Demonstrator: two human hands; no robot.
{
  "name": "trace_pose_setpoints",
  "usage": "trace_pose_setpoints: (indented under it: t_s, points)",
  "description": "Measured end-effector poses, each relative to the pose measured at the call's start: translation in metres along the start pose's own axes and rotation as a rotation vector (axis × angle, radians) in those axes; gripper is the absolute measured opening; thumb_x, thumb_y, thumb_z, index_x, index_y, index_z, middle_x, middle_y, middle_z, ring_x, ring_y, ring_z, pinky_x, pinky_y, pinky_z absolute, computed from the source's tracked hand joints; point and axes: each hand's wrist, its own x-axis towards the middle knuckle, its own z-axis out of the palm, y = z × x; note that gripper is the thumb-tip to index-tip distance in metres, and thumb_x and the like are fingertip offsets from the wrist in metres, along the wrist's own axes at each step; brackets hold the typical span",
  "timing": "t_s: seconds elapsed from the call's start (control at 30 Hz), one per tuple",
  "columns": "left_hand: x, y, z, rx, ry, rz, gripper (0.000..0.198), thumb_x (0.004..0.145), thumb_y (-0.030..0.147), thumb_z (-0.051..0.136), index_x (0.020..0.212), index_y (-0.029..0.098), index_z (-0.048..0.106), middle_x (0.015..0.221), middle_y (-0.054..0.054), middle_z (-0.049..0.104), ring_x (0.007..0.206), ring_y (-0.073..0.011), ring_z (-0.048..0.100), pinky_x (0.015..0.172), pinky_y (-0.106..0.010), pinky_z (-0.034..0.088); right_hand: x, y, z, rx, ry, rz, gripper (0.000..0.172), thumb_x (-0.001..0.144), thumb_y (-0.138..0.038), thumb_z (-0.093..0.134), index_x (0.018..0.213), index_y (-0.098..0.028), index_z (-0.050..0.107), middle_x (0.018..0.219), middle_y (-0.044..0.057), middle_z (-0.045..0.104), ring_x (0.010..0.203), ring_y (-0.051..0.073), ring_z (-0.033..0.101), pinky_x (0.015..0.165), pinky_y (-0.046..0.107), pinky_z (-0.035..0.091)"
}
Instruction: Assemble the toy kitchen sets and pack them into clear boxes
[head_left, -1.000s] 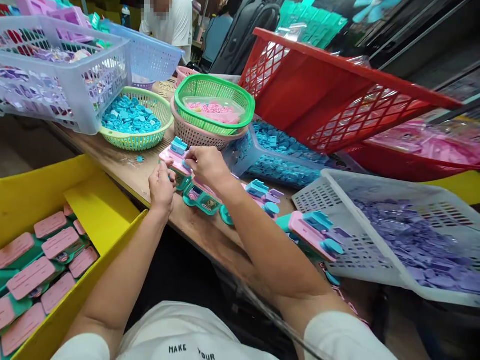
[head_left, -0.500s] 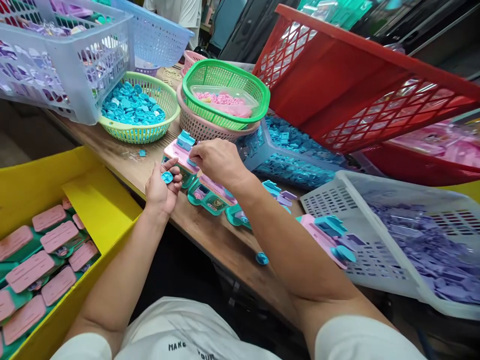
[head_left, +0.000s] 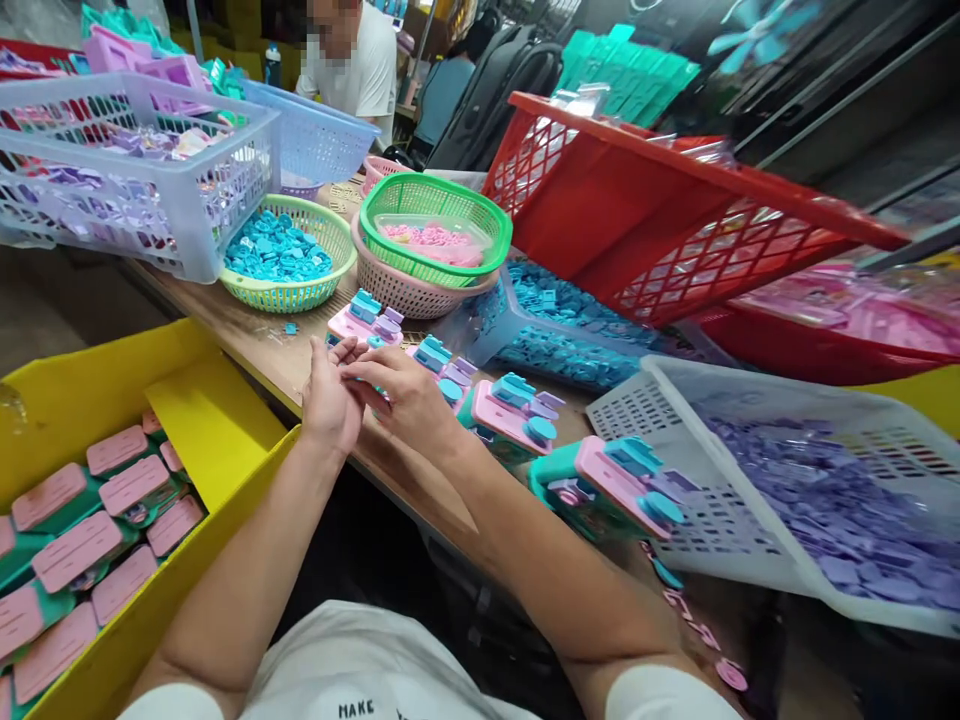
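My left hand (head_left: 330, 405) is palm up with its fingers curled, over the front edge of the wooden table (head_left: 262, 345). Bent fingers of my right hand (head_left: 401, 395) meet the left fingertips above that palm; whatever lies between them is hidden. Just beyond the hands stands a toy (head_left: 360, 325) with a pink top bearing blue and lavender pieces. To its right, in a slanting row, are a second toy (head_left: 431, 352), a third toy (head_left: 514, 408) and a nearer toy (head_left: 615, 480) with a teal body, each with a round blue piece on top.
A yellow box (head_left: 247, 480) of pink-and-green toys is at left. Behind stand a yellow-green basket (head_left: 289, 295) of blue parts, a green basket (head_left: 495, 225) and a clear bin (head_left: 555, 340). A red crate (head_left: 585, 210) and white basket (head_left: 637, 410) flank the right. A person (head_left: 367, 70) is in the background.
My right hand has come back from the farthest toy to my left palm. The round blue piece seen in that palm is now hidden. The camera view has tilted up.
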Motion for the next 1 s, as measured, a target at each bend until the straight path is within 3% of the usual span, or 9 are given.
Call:
trace_pose_setpoints:
  t_s: [0.13,0.2,0.3,0.43,0.53,0.63,0.7,0.87,1.0]
  points:
    - [-0.004,-0.002,0.003,0.185,-0.239,0.024,0.020,0.082,0.031,0.075,0.089,0.013,0.068,0.089,-0.006,0.072,0.094,-0.0168,0.070,0.084,-0.027,0.055,-0.001,0.013,-0.011,0.166,0.110,0.247,0.022,0.095,-0.024,0.055,0.101,-0.020,0.075,0.091,0.005,0.074,0.079,0.016,0.068,0.075,0.030,0.056]
    - [0.001,0.002,0.003,0.276,-0.266,0.063,0.018,0.072,0.018,0.081,0.086,0.012,0.071,0.085,-0.005,0.073,0.085,-0.0141,0.070,0.080,-0.024,0.054,0.002,0.019,-0.020,0.245,0.110,0.317,0.023,0.094,-0.027,0.056,0.105,-0.019,0.074,0.091,0.004,0.074,0.076,0.015,0.069,0.073,0.029,0.057]
    - [0.017,0.012,0.006,0.379,-0.218,0.074,0.020,0.066,0.009,0.082,0.084,0.010,0.073,0.074,-0.003,0.072,0.065,-0.0094,0.065,0.066,-0.021,0.054,0.007,0.027,-0.031,0.141,0.096,0.191,0.026,0.092,-0.030,0.060,0.112,-0.021,0.073,0.106,0.008,0.072,0.095,0.019,0.068,0.084,0.034,0.057]
    - [0.042,0.030,0.019,0.498,-0.248,-0.047,0.016,0.064,0.004,0.080,0.078,0.009,0.073,0.065,-0.003,0.069,0.050,-0.0081,0.059,0.050,-0.019,0.049,0.015,0.038,-0.043,-0.066,0.006,-0.079,0.025,0.095,-0.033,0.059,0.115,-0.024,0.073,0.122,0.011,0.068,0.116,0.024,0.061,0.102,0.045,0.050]
    - [0.054,0.037,0.027,0.568,-0.269,-0.094,0.013,0.064,0.005,0.081,0.069,0.010,0.070,0.055,-0.003,0.064,0.045,-0.0081,0.056,0.044,-0.017,0.043,0.022,0.045,-0.048,-0.149,-0.063,-0.091,0.025,0.099,-0.036,0.054,0.113,-0.026,0.073,0.118,0.010,0.070,0.110,0.024,0.063,0.100,0.044,0.051]
    - [0.058,0.040,0.029,0.641,-0.286,-0.062,0.006,0.070,0.010,0.077,0.070,0.011,0.071,0.056,-0.004,0.065,0.046,-0.0092,0.056,0.044,-0.017,0.039,0.025,0.052,-0.044,-0.231,-0.033,-0.035,0.031,0.103,-0.039,0.047,0.104,-0.023,0.074,0.107,0.010,0.072,0.103,0.022,0.064,0.095,0.040,0.051]
    - [0.059,0.040,0.025,0.742,-0.332,0.032,0.002,0.074,0.012,0.072,0.074,0.011,0.074,0.063,-0.006,0.069,0.050,-0.0106,0.059,0.048,-0.018,0.041,0.026,0.057,-0.037,-0.276,0.000,0.022,0.036,0.103,-0.041,0.045,0.098,-0.020,0.074,0.100,0.011,0.072,0.097,0.022,0.065,0.091,0.036,0.050]
    - [0.071,0.033,0.008,1.156,-0.384,0.500,0.012,0.072,0.010,0.071,0.080,0.012,0.079,0.071,-0.005,0.072,0.060,-0.0115,0.061,0.059,-0.020,0.045,0.028,0.074,-0.016,-0.288,0.026,0.153,0.036,0.103,-0.041,0.047,0.096,-0.017,0.073,0.095,0.009,0.070,0.089,0.019,0.066,0.083,0.029,0.048]
    - [0.088,0.025,-0.004,1.345,-0.448,0.727,0.016,0.078,0.014,0.065,0.085,0.013,0.078,0.079,-0.005,0.075,0.067,-0.0137,0.065,0.067,-0.023,0.049,0.030,0.082,-0.010,-0.281,0.034,0.126,0.034,0.102,-0.040,0.049,0.098,-0.018,0.074,0.095,0.009,0.070,0.090,0.020,0.066,0.083,0.030,0.049]
